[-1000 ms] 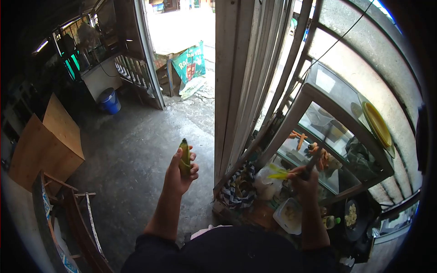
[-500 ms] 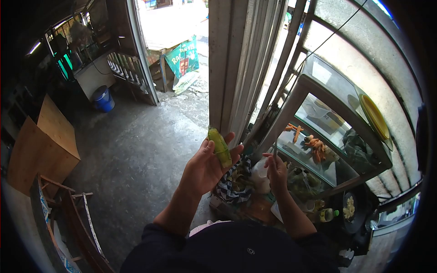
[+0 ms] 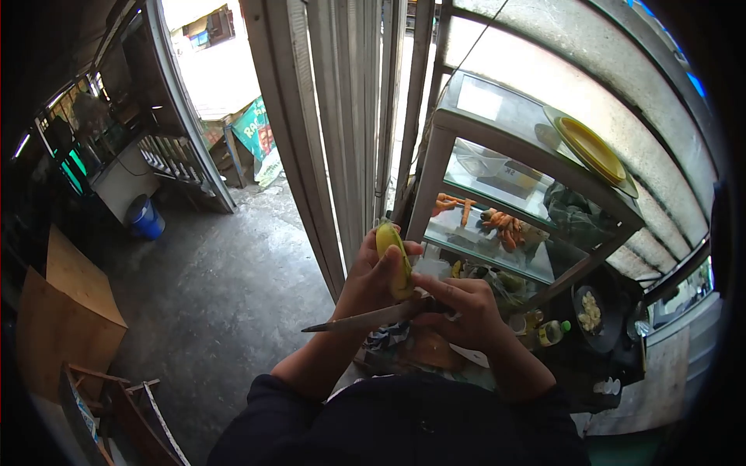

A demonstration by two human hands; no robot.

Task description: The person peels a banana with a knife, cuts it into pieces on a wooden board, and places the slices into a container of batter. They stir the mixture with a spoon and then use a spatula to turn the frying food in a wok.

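My left hand (image 3: 374, 268) is closed around a yellow-green banana (image 3: 395, 260), held upright in front of the cabinet, with its thumb across the fruit's side. Green skin shows along the banana's edges, and the inner side looks paler. In my right hand (image 3: 458, 307) is a knife (image 3: 369, 319), its long, dark-stained blade pointing left below the banana. The right hand's forefinger reaches to the banana's lower end. Fingers cover most of the knife handle.
A glass display cabinet (image 3: 536, 190) with orange-brown food (image 3: 503, 227) stands ahead right, yellow plates (image 3: 594, 147) on top. Near my right arm are a green-capped bottle (image 3: 552, 333) and a black wok (image 3: 610, 299) holding pale pieces. A blue bucket (image 3: 145, 217) and wooden furniture are left.
My right hand has come left to the banana, and the knife blade now points left. The banana has turned, showing a paler side. My view has swung right.
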